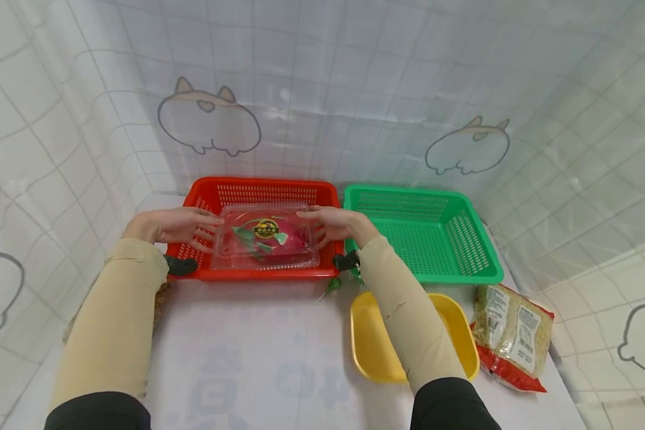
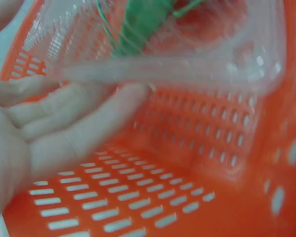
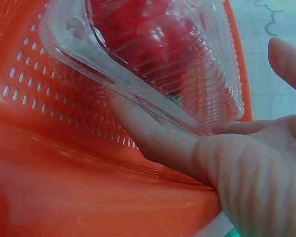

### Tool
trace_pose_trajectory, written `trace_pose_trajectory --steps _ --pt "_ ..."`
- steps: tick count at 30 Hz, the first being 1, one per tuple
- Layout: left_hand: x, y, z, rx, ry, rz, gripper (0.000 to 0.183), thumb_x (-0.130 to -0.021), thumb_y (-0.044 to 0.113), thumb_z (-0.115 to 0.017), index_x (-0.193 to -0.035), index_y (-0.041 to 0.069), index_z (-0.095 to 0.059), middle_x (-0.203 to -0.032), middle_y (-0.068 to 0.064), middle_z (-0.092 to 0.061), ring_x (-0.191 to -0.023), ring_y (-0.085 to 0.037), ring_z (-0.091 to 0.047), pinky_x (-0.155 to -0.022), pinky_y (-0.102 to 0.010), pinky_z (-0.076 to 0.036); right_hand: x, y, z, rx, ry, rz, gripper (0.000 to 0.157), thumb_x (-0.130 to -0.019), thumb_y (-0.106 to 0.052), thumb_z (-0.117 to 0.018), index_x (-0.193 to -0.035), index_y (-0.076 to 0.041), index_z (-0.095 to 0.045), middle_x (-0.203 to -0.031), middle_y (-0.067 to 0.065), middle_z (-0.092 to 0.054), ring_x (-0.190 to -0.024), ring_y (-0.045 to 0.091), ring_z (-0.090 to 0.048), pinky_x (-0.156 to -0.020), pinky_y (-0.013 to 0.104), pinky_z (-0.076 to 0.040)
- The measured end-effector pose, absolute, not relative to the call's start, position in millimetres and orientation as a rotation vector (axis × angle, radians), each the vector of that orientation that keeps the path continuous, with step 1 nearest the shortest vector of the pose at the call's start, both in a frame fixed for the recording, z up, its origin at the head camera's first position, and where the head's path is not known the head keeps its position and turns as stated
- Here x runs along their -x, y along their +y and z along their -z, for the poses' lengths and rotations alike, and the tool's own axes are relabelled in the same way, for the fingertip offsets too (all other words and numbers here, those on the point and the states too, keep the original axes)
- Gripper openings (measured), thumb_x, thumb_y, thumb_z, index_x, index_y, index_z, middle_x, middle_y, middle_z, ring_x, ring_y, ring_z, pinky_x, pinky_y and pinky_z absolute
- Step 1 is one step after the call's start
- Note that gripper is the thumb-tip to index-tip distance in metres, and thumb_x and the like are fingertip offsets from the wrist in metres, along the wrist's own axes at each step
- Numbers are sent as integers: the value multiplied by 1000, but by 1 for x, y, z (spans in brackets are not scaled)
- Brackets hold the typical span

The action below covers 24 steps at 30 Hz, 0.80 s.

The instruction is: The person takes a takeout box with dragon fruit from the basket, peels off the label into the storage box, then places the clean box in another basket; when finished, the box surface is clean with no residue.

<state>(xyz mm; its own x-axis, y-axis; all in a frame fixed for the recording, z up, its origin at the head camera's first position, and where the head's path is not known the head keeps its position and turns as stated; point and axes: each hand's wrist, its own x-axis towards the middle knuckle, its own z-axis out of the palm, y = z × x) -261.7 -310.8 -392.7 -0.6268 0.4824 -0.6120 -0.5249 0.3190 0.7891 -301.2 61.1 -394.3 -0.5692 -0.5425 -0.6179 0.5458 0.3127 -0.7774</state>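
A clear plastic clamshell box [image 1: 231, 254] with a black and gold label sits over the red basket [image 1: 193, 194], tilted in the wrist views. Inside show pink-red rounded contents [image 3: 148, 34] and green leafy parts [image 2: 143, 22]; their kind is unclear. At the box's left edge is my left hand [image 1: 185, 227], its fingers [image 2: 89, 123] extended beneath the rim and its thumb apart. From the right, my right hand [image 1: 333, 226] supports the rim with straight fingers [image 3: 148, 131], the thumb standing off the box.
Right of the red basket stands a green basket [image 1: 424, 245]. In front of it are a yellow tray [image 1: 365, 334] and a red-trimmed packet [image 1: 513, 334]. A small green item with a thin stem [image 1: 332, 285] lies by the red basket. A brownish packet [image 1: 162, 301] is partly behind my left arm.
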Motion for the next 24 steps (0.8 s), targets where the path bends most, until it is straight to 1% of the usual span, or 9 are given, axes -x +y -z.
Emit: trace_pose_trajectory --steps 4,7,11,14,16,24 --pt "259 -308 394 61 1735 -1460 80 -103 24 -53 -157 1 2 -159 -24 -17 -142 -46 -25 -105 -55 -46 300 62 398 37 1617 1450 81 -101 -38 -57 -162 -25 -5 -162 10 -26 -143 49 -29 -108 63 -37" --pt "257 -306 393 53 1771 -1440 83 -103 22 -54 -156 0 5 -157 -26 -21 -141 -46 -28 -104 -54 -46 299 64 399 70 1619 1447 79 -102 -36 -56 -162 -24 -7 -159 11 -32 -141 46 -34 -108 61 -39" --pt "257 -303 391 43 1841 -1407 83 -103 21 -55 -156 -2 4 -153 -26 -26 -138 -43 -37 -103 -53 -47 299 65 399 96 1634 1441 81 -101 -34 -57 -162 -23 -4 -156 12 -36 -138 44 -40 -108 58 -41" --pt "258 -304 392 44 1871 -1407 79 -103 21 -56 -155 -2 0 -149 -25 -32 -132 -40 -45 -102 -53 -48 299 66 399 104 1657 1428 85 -100 -33 -59 -162 -23 -1 -157 10 -34 -137 43 -42 -109 56 -41" --pt "258 -304 392 40 1880 -1406 78 -102 22 -56 -153 -1 -2 -147 -23 -34 -129 -37 -48 -101 -53 -49 299 66 399 108 1669 1422 87 -100 -33 -60 -162 -24 0 -158 10 -33 -136 42 -43 -109 55 -41" --pt "258 -306 399 37 1902 -1452 73 -101 26 -59 -147 1 -8 -139 -19 -39 -116 -29 -57 -100 -51 -51 298 67 401 113 1708 1427 85 -99 -28 -62 -161 -25 -4 -159 9 -28 -135 40 -46 -110 52 -41"
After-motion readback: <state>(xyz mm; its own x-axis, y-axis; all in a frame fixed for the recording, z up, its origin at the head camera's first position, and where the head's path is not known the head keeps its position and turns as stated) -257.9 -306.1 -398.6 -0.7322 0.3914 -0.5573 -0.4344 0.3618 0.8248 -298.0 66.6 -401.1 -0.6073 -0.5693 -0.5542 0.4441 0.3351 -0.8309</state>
